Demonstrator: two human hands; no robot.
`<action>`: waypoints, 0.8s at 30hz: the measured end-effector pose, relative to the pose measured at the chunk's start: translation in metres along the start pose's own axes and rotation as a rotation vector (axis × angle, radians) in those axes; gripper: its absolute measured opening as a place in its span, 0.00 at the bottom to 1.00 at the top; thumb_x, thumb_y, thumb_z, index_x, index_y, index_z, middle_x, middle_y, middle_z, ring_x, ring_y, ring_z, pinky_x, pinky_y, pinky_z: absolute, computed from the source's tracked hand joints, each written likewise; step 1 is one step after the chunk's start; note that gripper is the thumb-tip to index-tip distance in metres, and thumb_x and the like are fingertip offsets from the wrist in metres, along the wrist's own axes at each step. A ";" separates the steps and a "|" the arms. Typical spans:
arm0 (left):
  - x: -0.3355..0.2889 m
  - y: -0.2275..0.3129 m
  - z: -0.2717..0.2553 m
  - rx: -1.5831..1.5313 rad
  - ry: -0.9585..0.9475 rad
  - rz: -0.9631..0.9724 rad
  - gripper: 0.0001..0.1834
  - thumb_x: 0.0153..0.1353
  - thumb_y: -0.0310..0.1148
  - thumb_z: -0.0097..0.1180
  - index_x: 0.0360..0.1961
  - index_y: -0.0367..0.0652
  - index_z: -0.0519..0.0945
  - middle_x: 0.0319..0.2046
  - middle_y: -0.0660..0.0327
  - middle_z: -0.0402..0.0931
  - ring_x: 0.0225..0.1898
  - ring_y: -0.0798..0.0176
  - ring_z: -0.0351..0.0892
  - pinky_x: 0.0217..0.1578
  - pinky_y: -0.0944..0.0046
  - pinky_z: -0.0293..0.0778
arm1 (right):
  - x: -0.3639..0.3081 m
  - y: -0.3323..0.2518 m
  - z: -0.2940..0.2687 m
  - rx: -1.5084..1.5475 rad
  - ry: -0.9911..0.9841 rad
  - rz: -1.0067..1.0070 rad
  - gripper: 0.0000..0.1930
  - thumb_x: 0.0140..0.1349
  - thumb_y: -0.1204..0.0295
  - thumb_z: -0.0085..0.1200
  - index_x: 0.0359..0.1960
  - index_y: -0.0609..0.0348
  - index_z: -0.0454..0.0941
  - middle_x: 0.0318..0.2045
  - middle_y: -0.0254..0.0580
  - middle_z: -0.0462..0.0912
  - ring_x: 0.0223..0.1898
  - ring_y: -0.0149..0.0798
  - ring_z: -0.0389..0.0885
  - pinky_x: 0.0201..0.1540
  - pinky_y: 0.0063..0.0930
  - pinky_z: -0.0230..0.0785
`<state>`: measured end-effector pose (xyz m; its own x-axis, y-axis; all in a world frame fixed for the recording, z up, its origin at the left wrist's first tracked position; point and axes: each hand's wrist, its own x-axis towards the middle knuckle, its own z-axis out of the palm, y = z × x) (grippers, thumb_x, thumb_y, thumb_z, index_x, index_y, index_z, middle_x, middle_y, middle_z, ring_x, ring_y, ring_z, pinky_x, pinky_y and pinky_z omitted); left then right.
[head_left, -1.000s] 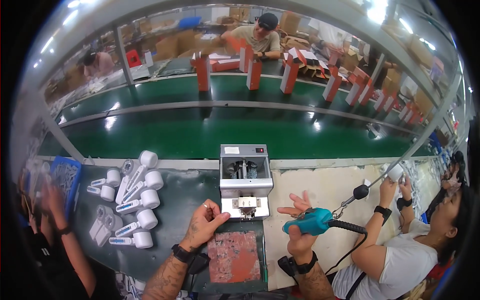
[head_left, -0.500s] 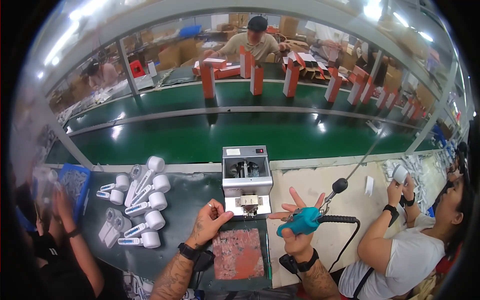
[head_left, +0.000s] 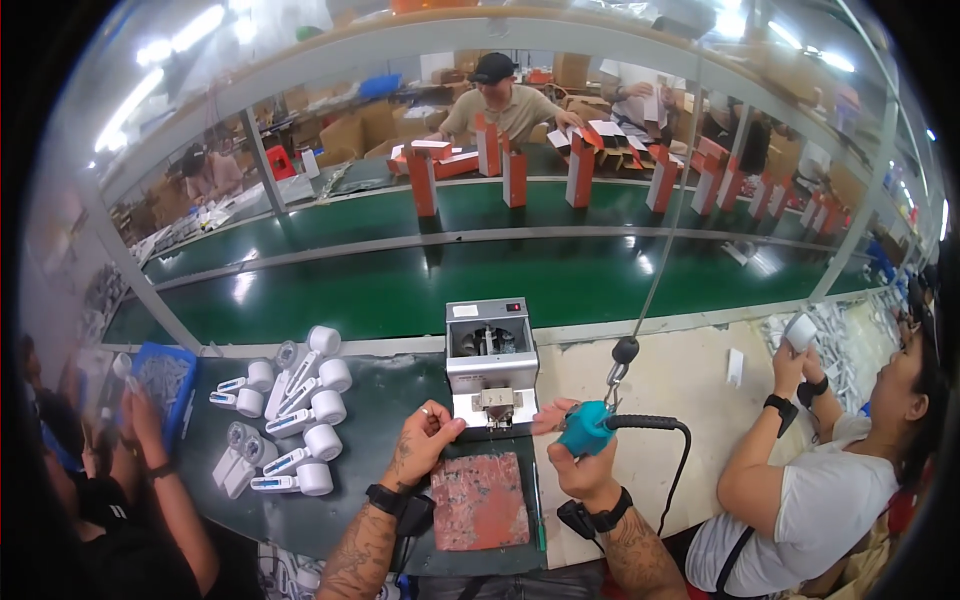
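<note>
My right hand (head_left: 590,470) grips a teal electric screwdriver (head_left: 584,428) that hangs from a metal hook and wire, with a black cord off its right side. Its tip points left, toward the front of a grey screw feeder (head_left: 492,372); the tip itself is hard to make out. By the feeder's front left corner is my left hand (head_left: 424,437), fingers curled and thumb against them; anything inside is hidden. Below the feeder lies a worn reddish square pad (head_left: 480,503). A thin green-handled screwdriver (head_left: 541,530) rests along its right edge.
White handled devices with round heads (head_left: 322,440) lie grouped at left, beside a blue bin (head_left: 165,385). Beyond the bench runs a green conveyor (head_left: 380,275) with upright red-and-white boxes (head_left: 579,172) behind. Co-workers sit left, right and across; the right one holds a white part (head_left: 799,331).
My right hand's spread fingers have closed round the teal screwdriver, which has swung slightly left and down. My left hand stays beside the feeder. The whole view has shifted a little.
</note>
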<state>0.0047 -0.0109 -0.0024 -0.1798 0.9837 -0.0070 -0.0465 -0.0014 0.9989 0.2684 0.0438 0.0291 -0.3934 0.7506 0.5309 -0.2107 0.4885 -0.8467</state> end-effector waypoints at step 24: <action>0.002 0.002 0.003 -0.009 0.011 -0.036 0.09 0.67 0.33 0.59 0.33 0.42 0.73 0.29 0.69 0.74 0.31 0.76 0.71 0.35 0.74 0.69 | -0.010 -0.009 0.005 -0.018 0.121 -0.164 0.49 0.62 0.46 0.58 0.69 0.68 0.44 0.59 0.66 0.69 0.42 0.49 0.86 0.41 0.35 0.82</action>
<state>0.0075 -0.0086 -0.0001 -0.1892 0.9810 -0.0430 -0.0617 0.0319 0.9976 0.2701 0.0300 0.0308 -0.2440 0.7077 0.6631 -0.2471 0.6158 -0.7482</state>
